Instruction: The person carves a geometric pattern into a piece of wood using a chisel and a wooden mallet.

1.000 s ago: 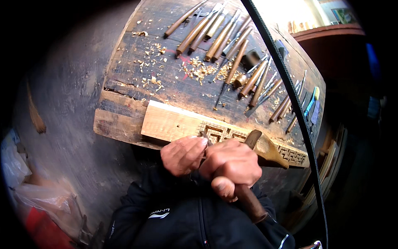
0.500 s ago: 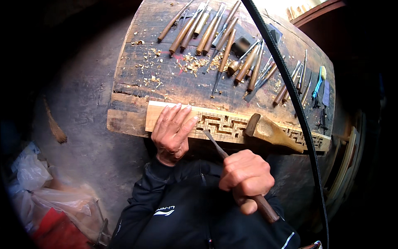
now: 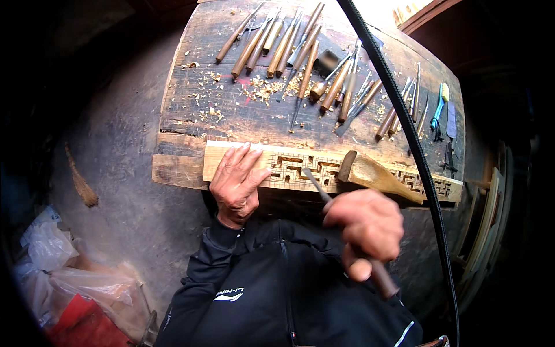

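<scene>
The hands are well apart. The left hand [image 3: 234, 189] lies flat on the plain left end of the board [image 3: 298, 180], fingers stretched over its upper face and gripping nothing. The right hand [image 3: 368, 226], somewhat blurred, is closed around the handle of the chisel [image 3: 318, 186]. The blade slants up and left, its tip over the carved part of the board; whether it touches the wood I cannot tell.

The board lies along the near edge of the tabletop [image 3: 248, 124], in front of the person. Ruled pencil lines and angular cut slots cover it from the left hand rightward. A wooden tool [image 3: 376, 174] with a dark end rests across it, right of the chisel tip, hiding some of the carving.

Beyond the board, wood-handled tools [image 3: 280, 55] lie in a slanting row, with shavings [image 3: 263, 89] scattered near them. A blue brush [image 3: 440, 107] with yellowish bristles lies toward the right side. A black cord [image 3: 386, 75] runs across the view. On the floor [image 3: 139, 173] to the left are a broom [image 3: 81, 180] and clear plastic bags [image 3: 52, 248].
</scene>
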Motion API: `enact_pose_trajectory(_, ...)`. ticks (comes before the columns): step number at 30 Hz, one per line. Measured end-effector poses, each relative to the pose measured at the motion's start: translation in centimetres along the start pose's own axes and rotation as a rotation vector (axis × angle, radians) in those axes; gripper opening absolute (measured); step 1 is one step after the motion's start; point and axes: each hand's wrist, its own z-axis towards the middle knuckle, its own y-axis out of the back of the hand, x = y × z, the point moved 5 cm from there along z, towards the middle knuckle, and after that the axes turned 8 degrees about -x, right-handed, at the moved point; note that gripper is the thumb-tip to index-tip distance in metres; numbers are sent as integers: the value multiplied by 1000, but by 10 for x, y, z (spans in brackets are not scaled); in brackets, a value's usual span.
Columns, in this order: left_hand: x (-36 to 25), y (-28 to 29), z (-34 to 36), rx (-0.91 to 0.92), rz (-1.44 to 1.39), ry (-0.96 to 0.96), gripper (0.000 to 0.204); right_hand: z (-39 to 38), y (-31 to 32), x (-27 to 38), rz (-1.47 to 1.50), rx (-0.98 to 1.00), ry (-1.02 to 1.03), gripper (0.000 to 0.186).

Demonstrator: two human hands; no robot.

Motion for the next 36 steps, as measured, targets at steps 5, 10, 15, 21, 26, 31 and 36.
enact_pose_trajectory(5, 5, -6, -7, -96, -64, 1, 21, 33, 62, -14, -469, 45, -364, 98)
enact_pose_trajectory(10, 5, -3, -12, -146, -16, -71, 26, 55, 84, -83, -228, -150, -433, 40)
enact_pose_trajectory(15, 6, -3, -13, -153, -10, -101, 28, 53, 75, -139, -268, -114, -540, 33)
enact_pose_trajectory(21, 4, -4, -13, -146, -12, -97, 19, 61, 71, -160, -419, -19, -568, 38)
enact_pose_trajectory(26, 7, -6, -18, -171, 16, -115, 23, 67, 69, -182, -452, 9, -506, 50)
enact_pose_trajectory(31, 6, -5, -16, -145, 17, -108, 24, 65, 68, -207, -489, 81, -516, 56)
enact_pose_trajectory(36, 4, -3, -14, -136, 4, -80, 23, 71, 68, -209, -557, 55, -505, 60)
